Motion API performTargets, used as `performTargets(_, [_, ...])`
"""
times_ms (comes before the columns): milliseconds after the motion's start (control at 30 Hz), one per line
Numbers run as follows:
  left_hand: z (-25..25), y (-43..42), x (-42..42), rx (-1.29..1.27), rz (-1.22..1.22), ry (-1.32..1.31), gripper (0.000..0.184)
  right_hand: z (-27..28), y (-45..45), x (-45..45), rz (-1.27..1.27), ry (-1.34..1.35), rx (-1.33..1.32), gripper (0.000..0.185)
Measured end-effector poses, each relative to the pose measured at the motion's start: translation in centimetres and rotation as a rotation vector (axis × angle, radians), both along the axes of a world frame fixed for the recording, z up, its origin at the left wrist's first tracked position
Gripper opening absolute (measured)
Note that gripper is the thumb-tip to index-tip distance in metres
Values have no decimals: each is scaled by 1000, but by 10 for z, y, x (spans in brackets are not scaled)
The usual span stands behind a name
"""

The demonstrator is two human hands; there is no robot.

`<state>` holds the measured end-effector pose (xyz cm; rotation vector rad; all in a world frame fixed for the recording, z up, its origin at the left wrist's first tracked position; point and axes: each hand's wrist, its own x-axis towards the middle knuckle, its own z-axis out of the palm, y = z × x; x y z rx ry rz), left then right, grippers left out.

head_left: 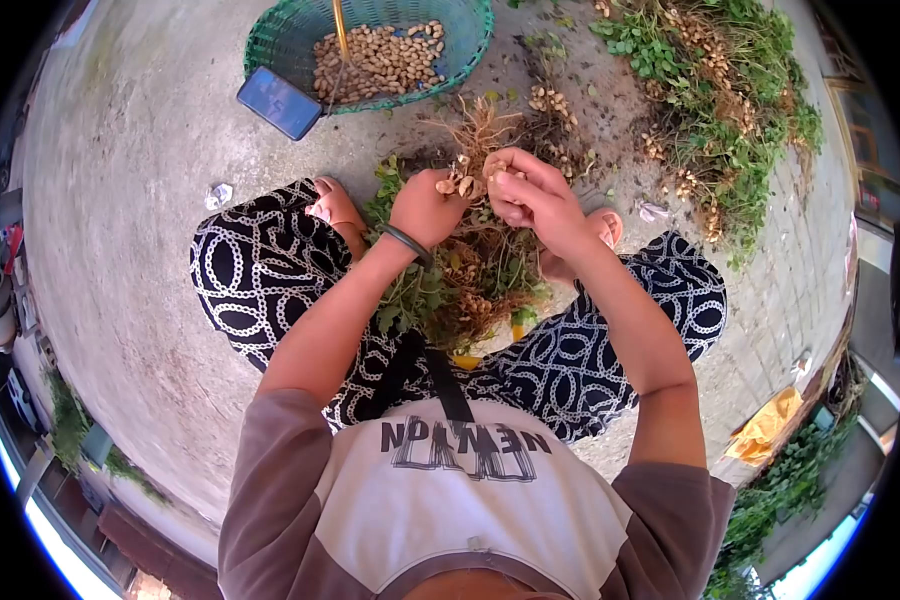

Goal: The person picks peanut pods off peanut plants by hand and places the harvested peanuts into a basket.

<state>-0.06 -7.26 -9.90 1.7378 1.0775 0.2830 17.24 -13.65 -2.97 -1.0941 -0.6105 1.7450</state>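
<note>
My left hand [428, 208] is closed round a peanut plant [478, 128], whose brown roots stick up beyond my fingers. Several peanut pods [460, 184] hang from it beside my thumb. Close by on the right, my right hand [535, 195] has its fingers curled in a pinch on pale peanut pods [500, 171]. More peanut plants [460, 275] with leaves, roots and pods lie below my hands, between my legs. A green woven basket [260, 45] stands ahead to the left, with loose peanuts [385, 60] in it.
A phone [279, 103] leans at the basket's near rim. Ahead to the right lies a big heap of peanut plants [740, 110]. Pods and soil litter the concrete [130, 220] near it. A crumpled wrapper [219, 196] lies left, an orange cloth [765, 425] at lower right.
</note>
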Motion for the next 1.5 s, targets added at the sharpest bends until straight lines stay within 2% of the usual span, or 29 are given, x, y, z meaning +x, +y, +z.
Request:
performTargets(67, [-11,-2,-1,19,28,-81,15,-1,2,6,-33,103,-35,5])
performTargets(133, [3,-4,2,-90,72,-261,13,-2,1,10,-37,128,-41,6])
performTargets(167, [10,-4,4,-145,95,-352,11,-4,0,12,-17,72,13,7])
performTargets(233, [17,0,6,-260,100,-300,13,-6,-3,13,30,-39,121,8])
performTargets(333, [25,5,3,-440,108,-244,18,0,-3,18,120,-425,154,5])
performTargets(433, [23,6,1,-594,112,-324,16,2,-4,10,18,-911,566,8])
performTargets(533, [25,2,1,-614,70,-348,12,3,-9,-2,64,-869,440,15])
performTargets(633, [27,-5,3,-625,53,-369,10,-3,-7,-3,195,-955,470,22])
performTargets(667, [27,-6,4,-638,57,-384,9,-7,-6,-1,183,-897,435,21])
performTargets(767, [26,1,2,-857,108,-395,9,-4,-3,8,-30,-114,35,20])
performTargets(900, [14,0,0,-669,93,-370,16,11,-3,7,-130,192,-12,25])
performTargets(1000, [-9,-3,0,135,-59,38,19,6,-6,10,42,-146,137,21])
performTargets(1100, [2,-9,2,183,-48,154,20,16,-5,-10,108,-1018,464,22])
performTargets(1133, [2,-11,2,223,-64,168,20,19,-5,-12,234,-1216,386,20])
performTargets(1233, [1,-14,4,312,-109,187,20,-6,-10,-19,180,-1321,584,20])
performTargets(1300, [2,-15,2,323,-118,178,22,-8,-9,-18,181,-1201,604,21])
performTargets(1367, [-25,-4,0,128,-26,1,24,-2,-8,-16,220,-1023,528,20])
performTargets(1467, [-13,2,4,-135,50,-189,26,-10,-9,-17,-55,-355,123,18])
performTargets(1500, [-3,3,5,-218,70,-238,27,-10,-9,-17,-71,-275,106,17])
